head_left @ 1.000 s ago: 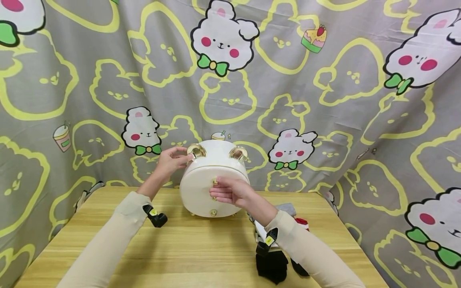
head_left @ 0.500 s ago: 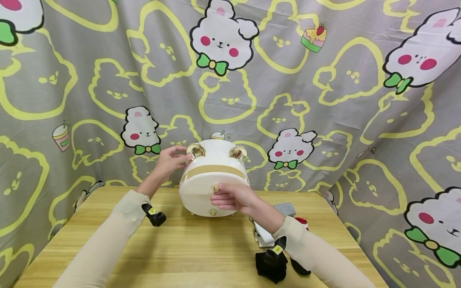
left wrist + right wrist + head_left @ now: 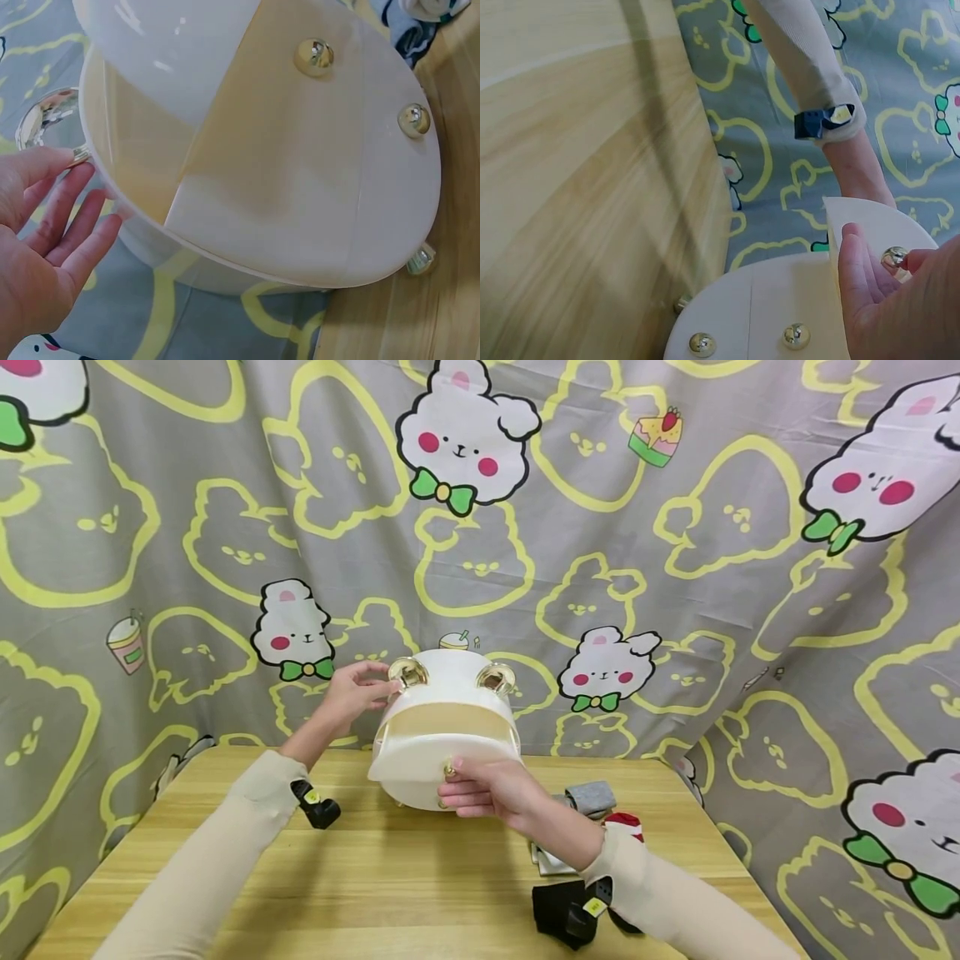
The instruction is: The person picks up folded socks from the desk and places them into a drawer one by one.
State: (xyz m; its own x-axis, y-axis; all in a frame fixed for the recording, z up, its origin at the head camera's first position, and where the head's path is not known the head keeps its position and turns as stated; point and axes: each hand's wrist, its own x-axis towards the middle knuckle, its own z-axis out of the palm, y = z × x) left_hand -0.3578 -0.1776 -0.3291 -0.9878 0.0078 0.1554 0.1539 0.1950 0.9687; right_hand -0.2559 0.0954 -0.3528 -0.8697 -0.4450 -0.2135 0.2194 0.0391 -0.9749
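A white rounded drawer box [image 3: 450,670] with two gold ears stands on the table in the head view. Its top drawer [image 3: 408,760] juts out toward me, leaving a gap above the drawer front. With thumb and fingertip, my left hand [image 3: 354,695] pinches the left gold ear [image 3: 51,120] at its base; the other fingers are spread loosely. My right hand [image 3: 493,789] pinches the top drawer's round gold knob [image 3: 894,258]. Below, the left wrist view shows two further gold knobs, a middle one [image 3: 313,57] and a bottom one [image 3: 414,120], on closed drawer fronts.
To the right on the wooden table [image 3: 390,893] lie a folded grey cloth piece [image 3: 590,798], a red-and-white one [image 3: 622,825] and a black one [image 3: 557,914], partly behind my right forearm. A patterned curtain [image 3: 480,568] hangs close behind the box.
The top drawer has slid out from closed, toward me and slightly down in view, with my right hand on its knob. My left hand has stayed at the ear.
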